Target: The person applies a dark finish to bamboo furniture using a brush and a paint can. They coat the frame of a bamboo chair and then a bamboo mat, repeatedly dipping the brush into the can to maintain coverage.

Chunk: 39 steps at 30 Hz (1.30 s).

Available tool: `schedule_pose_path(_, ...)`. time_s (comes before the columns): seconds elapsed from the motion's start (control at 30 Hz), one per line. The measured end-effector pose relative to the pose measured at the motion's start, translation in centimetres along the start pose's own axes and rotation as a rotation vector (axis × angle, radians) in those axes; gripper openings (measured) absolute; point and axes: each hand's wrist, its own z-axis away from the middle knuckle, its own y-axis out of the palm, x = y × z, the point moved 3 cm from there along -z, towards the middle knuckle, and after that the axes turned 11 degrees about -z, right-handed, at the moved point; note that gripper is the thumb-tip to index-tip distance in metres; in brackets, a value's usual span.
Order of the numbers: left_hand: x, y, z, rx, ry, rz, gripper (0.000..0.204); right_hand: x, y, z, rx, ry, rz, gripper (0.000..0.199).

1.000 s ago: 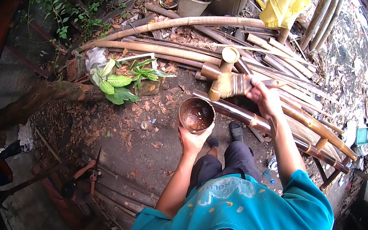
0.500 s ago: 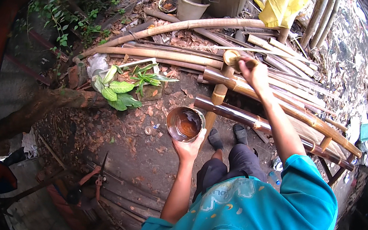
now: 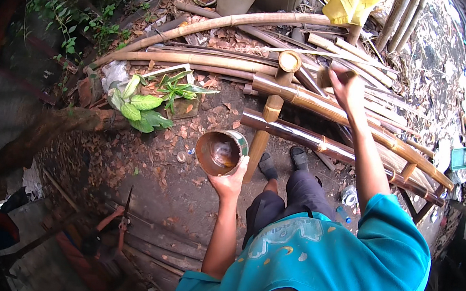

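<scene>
Daylight reaches you strongest to the right of the bamboo post (image 3: 273,108), where the littered ground (image 3: 432,62) washes out nearly white. Glossy streaks shine on your bamboo rails (image 3: 298,134) beside that post, and pale glare marks the inside of your can (image 3: 206,146), left of it. Just right of the post, the brush (image 3: 324,77) in your right grip (image 3: 342,84) looks dark and smeared. Well below and left, deep shade swallows the co-worker (image 3: 94,243). Far out from the post, fisheye curvature bends edges toward a black rim.
</scene>
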Motion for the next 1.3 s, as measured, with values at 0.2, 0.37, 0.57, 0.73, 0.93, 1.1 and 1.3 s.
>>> schedule_pose_path(0.2,-0.4,-0.5,-0.1,-0.015,-0.008,0.046,0.082,-7.9,7.0,9.3,-0.212,0.026,-0.144,0.024)
schedule_pose_path(0.37,2.4,-1.2,-0.2,0.023,0.011,-0.129,0.076,0.1,18.5,5.0,-0.113,0.086,-0.359,0.030)
schedule_pose_path(0.57,0.2,-0.6,0.0,-0.053,0.023,-0.069,0.045,1.9,18.0,-0.4,0.310,-0.234,0.215,0.023)
schedule_pose_path(0.73,-1.1,1.7,0.6,0.039,0.053,-0.017,0.064,1.7,20.5,-1.1,0.312,-0.307,0.096,0.025)
schedule_pose_path(0.93,-0.8,-0.5,1.1,-0.022,0.019,-0.010,0.068,-9.8,7.2,1.9,0.144,0.347,0.315,0.030)
schedule_pose_path(1.1,-2.4,1.4,1.2,-0.031,0.009,0.086,0.059,-12.0,6.4,-2.7,0.194,0.494,0.129,0.055)
schedule_pose_path(1.3,-2.0,2.0,1.6,-0.023,-0.014,-0.002,0.067,-14.2,5.3,1.3,0.213,0.410,0.107,0.061)
